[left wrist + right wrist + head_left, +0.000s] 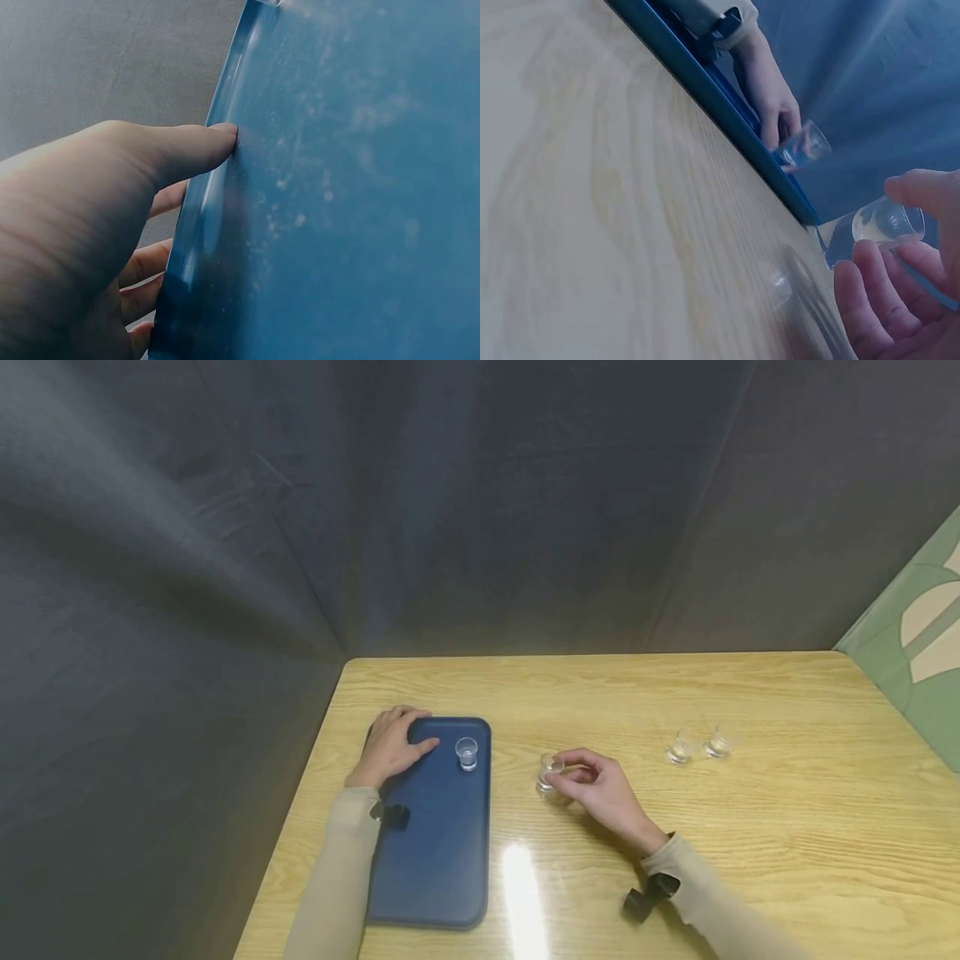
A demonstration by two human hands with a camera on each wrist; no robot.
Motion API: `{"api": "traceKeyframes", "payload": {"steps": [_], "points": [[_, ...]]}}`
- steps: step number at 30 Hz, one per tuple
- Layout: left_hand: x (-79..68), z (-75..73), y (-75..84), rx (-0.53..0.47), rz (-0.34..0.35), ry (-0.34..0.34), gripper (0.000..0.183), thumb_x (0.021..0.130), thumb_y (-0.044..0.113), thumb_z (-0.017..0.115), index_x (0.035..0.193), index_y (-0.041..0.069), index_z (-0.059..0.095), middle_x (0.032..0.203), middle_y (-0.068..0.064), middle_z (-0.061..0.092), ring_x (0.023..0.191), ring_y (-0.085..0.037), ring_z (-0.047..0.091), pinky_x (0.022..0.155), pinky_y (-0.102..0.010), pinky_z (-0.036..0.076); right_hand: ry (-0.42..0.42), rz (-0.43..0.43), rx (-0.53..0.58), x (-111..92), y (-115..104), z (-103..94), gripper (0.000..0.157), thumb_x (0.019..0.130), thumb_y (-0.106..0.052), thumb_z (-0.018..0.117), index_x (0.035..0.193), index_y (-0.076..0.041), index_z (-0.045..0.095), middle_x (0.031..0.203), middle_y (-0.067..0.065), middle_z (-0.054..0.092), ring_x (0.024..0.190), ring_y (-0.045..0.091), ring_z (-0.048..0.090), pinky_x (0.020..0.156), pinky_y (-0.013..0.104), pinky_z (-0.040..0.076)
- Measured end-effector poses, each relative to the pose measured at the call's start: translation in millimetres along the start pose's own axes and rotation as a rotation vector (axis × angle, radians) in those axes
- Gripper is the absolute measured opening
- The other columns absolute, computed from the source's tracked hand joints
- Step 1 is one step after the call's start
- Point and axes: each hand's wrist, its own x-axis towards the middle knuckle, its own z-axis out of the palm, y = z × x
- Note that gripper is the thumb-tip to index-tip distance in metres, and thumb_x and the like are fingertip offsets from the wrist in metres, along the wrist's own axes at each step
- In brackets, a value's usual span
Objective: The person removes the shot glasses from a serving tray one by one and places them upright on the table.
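- So the right hand has a small clear glass pinched at its fingertips, thumb on the near side and index up by the rim.
- That glass sits just left of those fingers, with its upper part between thumb and index. Looks roughly upright in the head view; can't tell whether its base touches the bench.
- Place-wise, it's a bit right of the blue tray, not over it.
- The left hand is at the tray's far left corner, gripping the rim: thumb over the inside, other fingers along the outside.
- A second glass stands upright on the tray near its far right corner, right of the left thumb and apart from it.
- Well off to the right, a third glass and a fourth glass stand near each other on the bench.
- Dark curtain behind everything, fwiw.
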Motion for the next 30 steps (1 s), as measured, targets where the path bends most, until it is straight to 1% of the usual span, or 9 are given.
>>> {"api": "traceKeyframes", "payload": {"steps": [5, 9, 15, 18, 22, 24, 27, 30], "points": [[0.1, -2.4, 0.6, 0.002, 0.004, -0.001, 0.06, 0.099, 0.045, 0.074, 0.15, 0.018, 0.061, 0.156, -0.013, 0.053, 0.148, -0.039, 0.044, 0.129, -0.061, 0.029, 0.058, -0.029, -0.079, -3, 2, -21.0, 0.04, 0.097, -0.02, 0.08, 0.129, 0.001, 0.069, 0.11, 0.021, 0.078, 0.083, 0.017, 0.077, 0.071, 0.027, 0.063], [0.4, -4.2, 1.1, -0.002, 0.009, 0.008, 0.059, 0.098, 0.044, 0.075, 0.149, 0.018, 0.061, 0.155, -0.014, 0.054, 0.147, -0.039, 0.045, 0.129, -0.062, 0.03, 0.105, -0.027, -0.121, -5, 4, -39.1, 0.04, 0.098, -0.024, 0.079, 0.13, -0.001, 0.069, 0.11, 0.02, 0.078, 0.084, 0.016, 0.077, 0.072, 0.026, 0.062], [0.3, -3.8, 0.5, -0.006, 0.009, 0.006, 0.059, 0.099, 0.045, 0.074, 0.149, 0.018, 0.061, 0.156, -0.013, 0.053, 0.148, -0.039, 0.044, 0.129, -0.061, 0.03, 0.161, -0.015, -0.151, -13, 8, -66.0, 0.044, 0.1, -0.025, 0.078, 0.134, 0.0, 0.067, 0.128, 0.014, 0.07, 0.092, 0.002, 0.074, 0.078, 0.025, 0.063], [-0.7, -2.9, 0.2, -0.007, 0.008, 0.005, 0.059, 0.099, 0.045, 0.074, 0.149, 0.018, 0.061, 0.156, -0.013, 0.053, 0.148, -0.039, 0.044, 0.129, -0.061, 0.03, 0.19, -0.002, -0.156, -17, 9, -78.1, 0.046, 0.1, -0.028, 0.078, 0.136, -0.001, 0.066, 0.126, 0.004, 0.07, 0.092, -0.002, 0.073, 0.078, 0.024, 0.063], [-1.2, -1.7, -0.2, -0.01, 0.005, 0.007, 0.059, 0.099, 0.045, 0.074, 0.149, 0.018, 0.061, 0.156, -0.013, 0.053, 0.148, -0.039, 0.044, 0.129, -0.061, 0.03, 0.22, 0.018, -0.176, -23, 12, -92.1, 0.05, 0.099, -0.031, 0.079, 0.137, -0.001, 0.066, 0.117, -0.015, 0.069, 0.092, -0.004, 0.072, 0.077, 0.021, 0.063], [-1.3, -1.1, -0.6, -0.01, 0.004, 0.007, 0.059, 0.099, 0.045, 0.074, 0.149, 0.018, 0.061, 0.156, -0.013, 0.053, 0.148, -0.038, 0.044, 0.129, -0.061, 0.03, 0.235, 0.023, -0.201, -27, 14, -98.1, 0.05, 0.099, -0.032, 0.079, 0.136, -0.001, 0.066, 0.113, -0.022, 0.067, 0.092, -0.007, 0.071, 0.077, 0.019, 0.062], [-0.8, 0.1, -1.4, -0.012, 0.003, 0.004, 0.059, 0.099, 0.045, 0.074, 0.149, 0.019, 0.061, 0.156, -0.013, 0.053, 0.148, -0.038, 0.044, 0.129, -0.061, 0.029, 0.265, 0.028, -0.238, -32, 17, -106.5, 0.05, 0.099, -0.033, 0.079, 0.135, -0.001, 0.067, 0.11, -0.028, 0.065, 0.093, -0.011, 0.069, 0.076, 0.015, 0.06], [0.0, 0.2, -2.0, -0.014, 0.0, 0.004, 0.058, 0.099, 0.046, 0.074, 0.149, 0.019, 0.061, 0.156, -0.012, 0.053, 0.148, -0.038, 0.044, 0.13, -0.06, 0.029, 0.282, 0.035, -0.25, -34, 19, -114.2, 0.052, 0.099, -0.035, 0.078, 0.135, 0.0, 0.066, 0.11, -0.031, 0.063, 0.093, -0.013, 0.068, 0.076, 0.014, 0.059]]}}
